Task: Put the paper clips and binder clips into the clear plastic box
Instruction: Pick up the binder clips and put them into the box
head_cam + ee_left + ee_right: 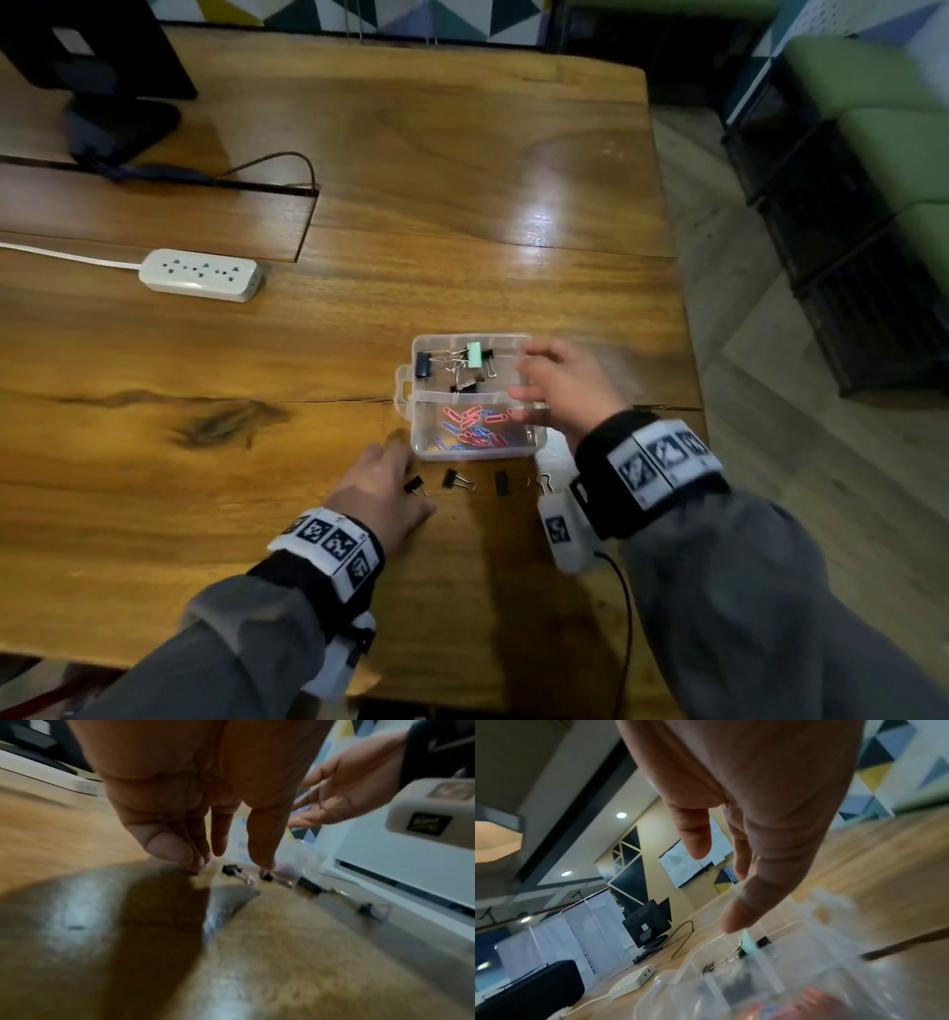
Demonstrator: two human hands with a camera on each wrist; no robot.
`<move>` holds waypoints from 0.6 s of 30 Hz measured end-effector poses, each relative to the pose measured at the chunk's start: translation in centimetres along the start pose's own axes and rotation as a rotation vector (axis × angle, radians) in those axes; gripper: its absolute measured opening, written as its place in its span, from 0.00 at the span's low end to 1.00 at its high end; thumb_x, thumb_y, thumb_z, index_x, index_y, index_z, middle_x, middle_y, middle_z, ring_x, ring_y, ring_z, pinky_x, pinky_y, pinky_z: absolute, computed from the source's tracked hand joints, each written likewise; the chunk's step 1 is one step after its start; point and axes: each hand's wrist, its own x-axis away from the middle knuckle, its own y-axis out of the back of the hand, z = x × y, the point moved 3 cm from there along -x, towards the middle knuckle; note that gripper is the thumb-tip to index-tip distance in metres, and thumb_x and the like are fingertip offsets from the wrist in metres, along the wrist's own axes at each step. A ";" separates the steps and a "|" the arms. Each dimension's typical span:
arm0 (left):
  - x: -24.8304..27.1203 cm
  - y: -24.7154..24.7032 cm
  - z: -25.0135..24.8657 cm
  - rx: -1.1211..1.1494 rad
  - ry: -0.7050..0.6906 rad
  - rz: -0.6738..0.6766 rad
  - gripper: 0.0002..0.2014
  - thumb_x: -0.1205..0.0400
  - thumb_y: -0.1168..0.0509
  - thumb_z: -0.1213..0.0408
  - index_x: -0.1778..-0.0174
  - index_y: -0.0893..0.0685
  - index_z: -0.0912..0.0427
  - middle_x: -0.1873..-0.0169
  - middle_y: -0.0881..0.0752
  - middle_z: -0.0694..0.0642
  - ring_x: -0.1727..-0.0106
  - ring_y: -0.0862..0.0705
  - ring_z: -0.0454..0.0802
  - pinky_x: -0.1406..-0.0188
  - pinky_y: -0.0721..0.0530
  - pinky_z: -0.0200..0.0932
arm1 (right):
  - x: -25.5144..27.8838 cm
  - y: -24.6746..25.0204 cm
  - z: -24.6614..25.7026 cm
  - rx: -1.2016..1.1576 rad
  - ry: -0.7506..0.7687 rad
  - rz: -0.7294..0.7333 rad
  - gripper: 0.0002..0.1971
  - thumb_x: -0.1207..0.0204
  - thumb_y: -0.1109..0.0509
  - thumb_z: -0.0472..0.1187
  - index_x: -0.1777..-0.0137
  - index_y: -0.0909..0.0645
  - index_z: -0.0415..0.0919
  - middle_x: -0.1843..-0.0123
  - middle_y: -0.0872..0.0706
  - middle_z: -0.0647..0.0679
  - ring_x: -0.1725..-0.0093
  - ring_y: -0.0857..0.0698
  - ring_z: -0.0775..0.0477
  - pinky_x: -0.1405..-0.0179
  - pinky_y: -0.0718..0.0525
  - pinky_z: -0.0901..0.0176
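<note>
The clear plastic box (405,390) stands on the wooden table. Its far compartment holds black binder clips and a green binder clip (474,354). Red and blue paper clips (472,426) fill the near compartment. My right hand (531,377) hovers over the box's right side, blurred, with loose fingers holding nothing. Three black binder clips lie in a row before the box: a left clip (413,484), a middle clip (454,479) and a right clip (501,483). My left hand (398,470) points its fingers (218,841) down at the table beside the left clip (232,870), holding nothing.
A white power strip (199,274) with its cord lies at the left. Behind it a monitor stand (118,123) and a dark cable (287,164) sit by a slot in the table. The table's right edge (678,318) runs close to the box.
</note>
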 end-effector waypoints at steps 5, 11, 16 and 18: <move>-0.6 -0.4 -1.1 -0.012 -0.034 -0.018 0.13 0.23 0.28 0.56 0.49 0.26 0.50 0.51 0.26 0.48 0.55 0.23 0.46 0.55 0.22 0.42 | 5.2 4.0 -4.5 0.697 0.107 -0.186 0.12 0.22 0.32 0.48 0.40 0.22 0.50 0.47 0.17 0.53 0.52 0.17 0.52 0.52 0.14 0.49; -0.8 0.0 -1.7 -0.075 0.034 0.050 0.13 0.24 0.26 0.57 0.51 0.25 0.54 0.55 0.23 0.50 0.56 0.22 0.49 0.59 0.22 0.42 | 6.8 3.1 -11.6 1.197 0.047 -0.078 0.26 0.30 0.25 0.57 0.37 0.31 0.53 0.38 0.22 0.48 0.44 0.18 0.45 0.47 0.14 0.49; 0.3 -0.7 -0.7 0.058 -0.007 0.031 0.05 0.21 0.30 0.62 0.55 0.20 0.47 0.59 0.18 0.44 0.58 0.19 0.44 0.63 0.23 0.40 | 6.1 2.4 -12.7 1.159 0.143 -0.111 0.20 0.28 0.25 0.52 0.42 0.30 0.52 0.42 0.22 0.50 0.50 0.19 0.48 0.52 0.14 0.51; 0.6 -1.0 -0.1 0.416 0.109 0.029 0.06 0.21 0.31 0.68 0.60 0.16 0.51 0.61 0.14 0.51 0.61 0.14 0.48 0.63 0.15 0.45 | 5.7 3.0 -12.9 0.966 0.058 -0.082 0.18 0.28 0.26 0.49 0.42 0.27 0.51 0.45 0.22 0.51 0.53 0.18 0.49 0.55 0.14 0.52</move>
